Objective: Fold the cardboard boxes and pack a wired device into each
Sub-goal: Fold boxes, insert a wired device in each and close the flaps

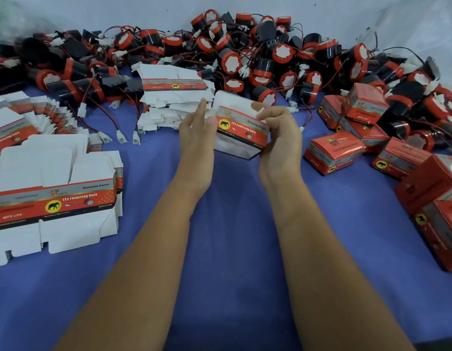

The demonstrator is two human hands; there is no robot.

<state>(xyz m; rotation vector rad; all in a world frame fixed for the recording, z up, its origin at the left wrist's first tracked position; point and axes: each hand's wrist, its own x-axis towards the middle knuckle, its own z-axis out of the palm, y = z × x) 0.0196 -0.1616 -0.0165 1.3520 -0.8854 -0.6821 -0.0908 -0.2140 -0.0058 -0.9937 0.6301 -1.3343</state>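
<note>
So the blue tabletop (227,249) is pretty crowded. Along the far edge there's a huge heap of red-and-black horns (257,59) with their red and black wires and white plugs tangled all through it, running from the far left corner to the far right. A few loose plugs (121,136) trail out onto the blue toward me. Just in front of the heap, left of middle, sits a messy stack of flat boxes (171,100), white sides mostly showing. Toward the left edge there's a bigger pile of flat boxes (55,198), fanned out, the top one printed side up with a yellow elephant badge. Over by the right edge are the finished red boxes (333,153), lying at all angles, some leaning on the heap.

The box I'm working on (241,127) is up off the tabletop, around the middle, tilted, white flaps above and below the red band. My right hand (278,138) has it, fingers curled round its right side with the thumb on top. My left hand (197,130) is at its left end, fingers straight and close together, pointing up, touching the edge rather than grabbing. Both forearms are bare and reach straight out from the near edge.
</note>
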